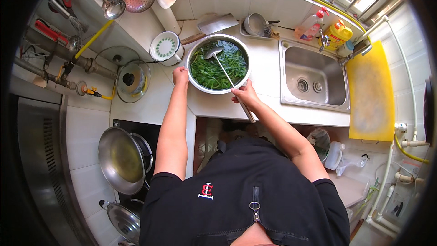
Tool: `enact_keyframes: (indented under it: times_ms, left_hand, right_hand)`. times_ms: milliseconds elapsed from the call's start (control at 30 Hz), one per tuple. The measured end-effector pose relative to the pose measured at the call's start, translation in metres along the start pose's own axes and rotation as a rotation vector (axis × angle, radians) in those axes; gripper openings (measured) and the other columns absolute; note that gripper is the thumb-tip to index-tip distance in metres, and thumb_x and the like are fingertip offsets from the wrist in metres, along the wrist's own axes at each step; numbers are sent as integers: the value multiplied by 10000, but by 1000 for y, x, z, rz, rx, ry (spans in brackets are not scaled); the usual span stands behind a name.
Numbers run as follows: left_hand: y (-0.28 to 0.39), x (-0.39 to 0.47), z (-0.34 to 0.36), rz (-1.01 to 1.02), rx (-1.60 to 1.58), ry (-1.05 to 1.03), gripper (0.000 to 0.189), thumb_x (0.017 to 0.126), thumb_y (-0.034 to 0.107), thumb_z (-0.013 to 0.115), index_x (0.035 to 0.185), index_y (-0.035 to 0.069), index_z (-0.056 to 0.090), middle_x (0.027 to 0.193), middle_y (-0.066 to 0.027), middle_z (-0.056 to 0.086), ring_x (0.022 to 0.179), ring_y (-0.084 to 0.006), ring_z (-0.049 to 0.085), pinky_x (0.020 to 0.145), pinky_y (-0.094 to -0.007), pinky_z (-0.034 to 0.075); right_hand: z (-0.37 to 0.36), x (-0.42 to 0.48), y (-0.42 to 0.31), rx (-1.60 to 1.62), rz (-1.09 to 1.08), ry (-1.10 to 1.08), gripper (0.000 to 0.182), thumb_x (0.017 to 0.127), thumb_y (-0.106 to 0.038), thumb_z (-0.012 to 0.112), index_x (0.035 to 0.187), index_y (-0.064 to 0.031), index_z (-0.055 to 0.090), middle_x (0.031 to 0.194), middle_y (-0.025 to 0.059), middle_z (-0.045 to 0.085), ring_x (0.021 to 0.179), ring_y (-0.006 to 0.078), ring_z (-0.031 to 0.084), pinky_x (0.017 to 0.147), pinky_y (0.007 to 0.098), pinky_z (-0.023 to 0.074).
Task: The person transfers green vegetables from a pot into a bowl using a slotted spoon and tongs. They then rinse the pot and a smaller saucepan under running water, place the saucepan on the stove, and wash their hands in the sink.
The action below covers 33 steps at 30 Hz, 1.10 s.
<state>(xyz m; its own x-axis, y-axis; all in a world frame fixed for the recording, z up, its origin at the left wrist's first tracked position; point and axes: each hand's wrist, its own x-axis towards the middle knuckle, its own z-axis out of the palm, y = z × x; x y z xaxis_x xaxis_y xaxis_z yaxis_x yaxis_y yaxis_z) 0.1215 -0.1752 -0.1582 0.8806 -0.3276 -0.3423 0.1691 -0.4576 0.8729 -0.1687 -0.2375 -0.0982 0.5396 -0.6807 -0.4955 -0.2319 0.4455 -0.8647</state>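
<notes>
A round stainless-steel basin [249,49] stands on the white counter, filled with green leafy vegetables [213,70] in water. My left hand [181,76] grips its rim on the left side. At the lower right rim, my right hand [246,95] has its fingers around the handle of a metal ladle or spatula [223,67] and also touches the basin. The tool's head rests among the greens, and its handle end sticks out past the counter's front edge. My right palm is hidden.
A sink [315,75] lies right, beside a yellow board [372,92]. Behind the basin is a cleaver [218,24]; an enamel mug [166,48] stands left of it. A glass lid [133,90] covers a bowl. A wok [119,160] holding yellowish liquid sits on the stove, lower left.
</notes>
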Motion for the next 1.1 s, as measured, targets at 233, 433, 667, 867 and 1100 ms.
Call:
enact_keyframes:
  times_ms: [233, 433, 667, 867, 1100]
  left_hand:
    - [-23, 33, 9, 182, 51, 79, 253, 827, 85, 677, 1060, -10, 652, 933, -113, 680, 762, -188, 637, 667, -310, 512]
    - [-58, 86, -17, 200, -2, 34, 286, 780, 21, 665, 1060, -34, 653, 995, -146, 680, 856, -234, 646, 765, -346, 520]
    - [-40, 74, -4, 205, 51, 18, 277, 738, 57, 714, 1000, -30, 693, 937, -116, 706, 794, -203, 644, 730, -342, 519]
    - [18, 11, 11, 519, 181, 117, 339, 698, 2, 668, 1036, -25, 675, 950, -122, 689, 825, -209, 626, 793, -340, 506]
    - [71, -189, 77, 1002, -69, -252, 266, 806, -45, 598, 1063, -10, 658, 926, -48, 621, 772, -137, 546, 725, -275, 454]
  right_hand:
    - [12, -6, 10, 32, -8, 19, 947, 835, 7, 654, 1453, -87, -58, 1302, 274, 373, 745, 223, 660, 592, 319, 551]
    - [13, -22, 28, -343, -276, 266, 905, 806, -259, 717, 1458, 15, 151, 1222, 249, 416, 1084, 301, 543, 939, 396, 459]
    - [-100, -201, 55, -420, -547, 376, 351, 854, -103, 616, 1200, -62, 573, 895, 90, 613, 778, 226, 622, 733, 337, 504]
    - [-171, -322, 203, -158, -69, 542, 243, 875, -117, 577, 1100, -57, 644, 886, 83, 673, 672, 146, 655, 665, 308, 529]
    - [-196, -456, 318, -360, 127, 1138, 288, 806, -81, 670, 1089, -62, 623, 1022, 96, 591, 817, 209, 639, 740, 319, 521]
